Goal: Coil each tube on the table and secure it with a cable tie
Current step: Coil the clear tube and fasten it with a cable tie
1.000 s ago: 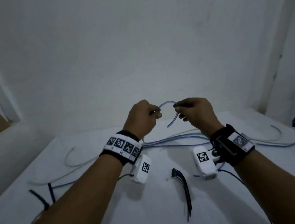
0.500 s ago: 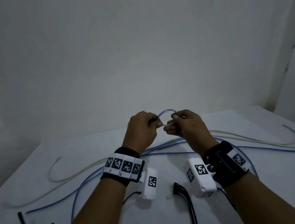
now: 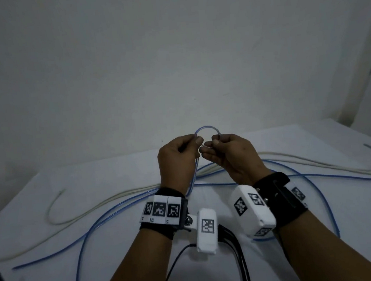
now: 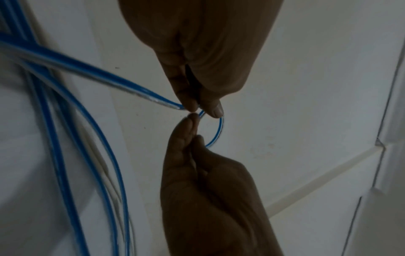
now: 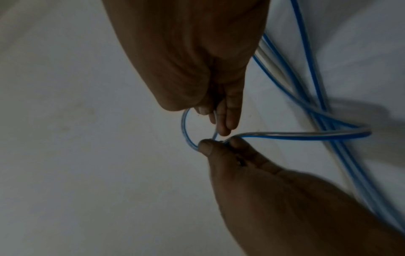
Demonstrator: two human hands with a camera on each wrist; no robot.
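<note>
The thin, clear plastic tube with a blue stripe (image 3: 206,128) now arcs between your two hands as a small closed-looking loop, where half a second ago the arc was flatter and the hands sat lower and a little closer to you. The loop stands above and beyond your fingertips, held up off the white table (image 3: 320,207). Your left hand (image 3: 177,161) pinches the tube between thumb and forefinger at the loop's left foot, and the tube's long run drops from that pinch down past your left wrist to the table. Your right hand (image 3: 230,156) pinches the loop's right foot, its fingertips almost touching the left thumb. The rest of the blue tube sprawls in wide curves over the table, beside a pale cream tube (image 3: 316,160). Black cable ties (image 3: 240,261) lie near you, under the wrists; the view has shifted so they sit lower in frame.
</note>
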